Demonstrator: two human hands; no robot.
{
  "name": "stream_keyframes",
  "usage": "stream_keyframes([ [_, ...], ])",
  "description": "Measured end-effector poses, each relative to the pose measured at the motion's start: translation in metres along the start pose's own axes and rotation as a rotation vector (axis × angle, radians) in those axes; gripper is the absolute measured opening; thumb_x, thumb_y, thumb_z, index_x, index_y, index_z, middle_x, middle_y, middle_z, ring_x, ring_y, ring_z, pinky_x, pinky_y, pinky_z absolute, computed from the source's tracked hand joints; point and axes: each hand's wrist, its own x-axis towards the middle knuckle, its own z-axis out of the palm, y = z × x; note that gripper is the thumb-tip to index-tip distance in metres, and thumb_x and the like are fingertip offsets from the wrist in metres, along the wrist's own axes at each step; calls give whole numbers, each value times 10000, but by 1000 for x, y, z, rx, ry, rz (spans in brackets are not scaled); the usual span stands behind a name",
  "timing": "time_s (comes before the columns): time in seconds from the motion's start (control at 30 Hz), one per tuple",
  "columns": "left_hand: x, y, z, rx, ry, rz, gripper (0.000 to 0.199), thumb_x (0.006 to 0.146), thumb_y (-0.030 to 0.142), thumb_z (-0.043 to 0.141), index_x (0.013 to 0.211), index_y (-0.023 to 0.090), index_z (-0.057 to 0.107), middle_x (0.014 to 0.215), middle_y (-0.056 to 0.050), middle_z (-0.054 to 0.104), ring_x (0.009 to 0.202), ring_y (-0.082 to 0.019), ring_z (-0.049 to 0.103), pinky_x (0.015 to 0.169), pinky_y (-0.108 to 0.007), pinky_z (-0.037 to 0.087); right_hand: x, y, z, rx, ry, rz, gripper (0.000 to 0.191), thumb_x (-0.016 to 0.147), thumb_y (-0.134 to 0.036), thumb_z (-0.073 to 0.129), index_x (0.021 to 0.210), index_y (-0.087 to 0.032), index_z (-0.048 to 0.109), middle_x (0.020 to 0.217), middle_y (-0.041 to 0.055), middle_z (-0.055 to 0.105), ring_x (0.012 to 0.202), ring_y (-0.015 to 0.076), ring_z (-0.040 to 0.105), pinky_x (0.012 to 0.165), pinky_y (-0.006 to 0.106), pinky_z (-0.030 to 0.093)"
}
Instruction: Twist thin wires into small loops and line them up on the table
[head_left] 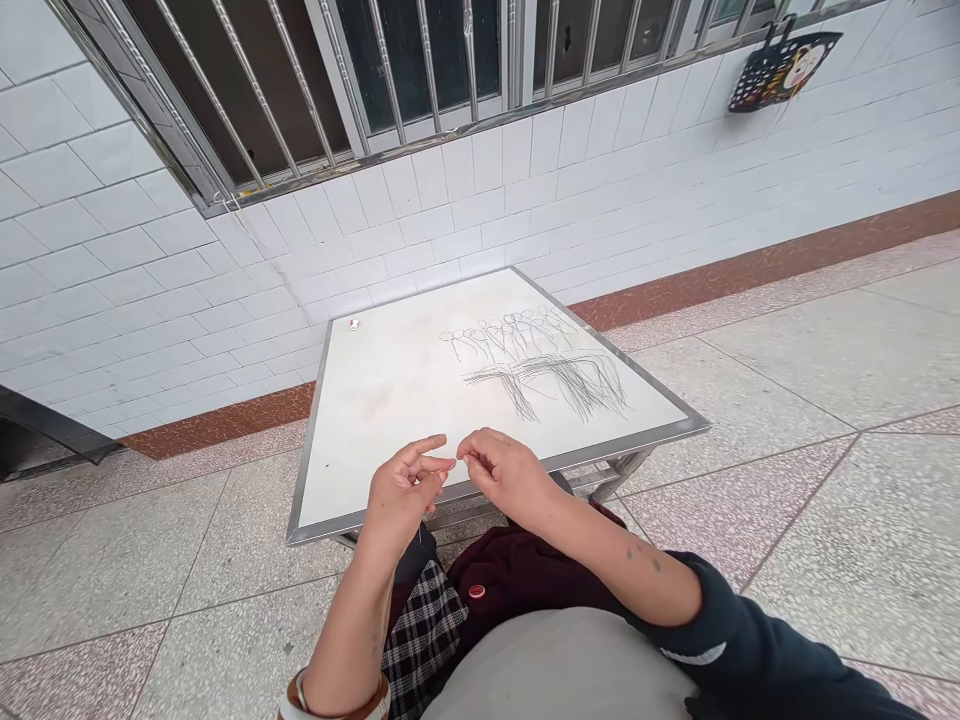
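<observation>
One white table (390, 400) stands before me, its right half bearing a fanned bundle of thin dark strands (576, 385) and, beyond it, a row of looped strands (516, 325). At the near edge, my right hand (506, 475) and left hand (405, 490) each pinch thumb toward forefinger; anything between is too fine to tell.

One left hand (397, 492), one right hand (514, 478), one table (390, 390), one hanging basket (780, 72), one red button (476, 592)
</observation>
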Motion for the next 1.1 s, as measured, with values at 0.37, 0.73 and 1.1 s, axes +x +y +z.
stream_keyframes([
  [0.37, -1, -2, -2, 37, -9, -15, 470, 704, 253, 667, 1156, 135, 619, 945, -104, 720, 594, -100, 481, 471, -205, 408, 1, 0, 0, 42, -50, -9, 150, 873, -86, 476, 875, -192, 582, 821, 11, 609, 735, 137, 549, 683, 256, 414],
  [0.73, -1, -7, -3, 41, 5, -7, 459, 696, 254, 669, 1140, 146, 632, 941, -95, 728, 596, -105, 499, 471, -206, 420, 1, 0, -1, 235, -85, 164, 148, 879, -120, 481, 849, -200, 602, 788, -22, 601, 547, 79, 555, 568, 218, 436],
  [1.1, 1, -8, -7, -82, -23, -24, 563, 693, 281, 722, 1217, 145, 566, 940, -99, 728, 610, -106, 504, 493, -207, 405, 3, 8, -3, 142, -92, -52, 129, 887, -128, 525, 893, -211, 623, 820, 7, 628, 752, 133, 567, 694, 246, 436],
])
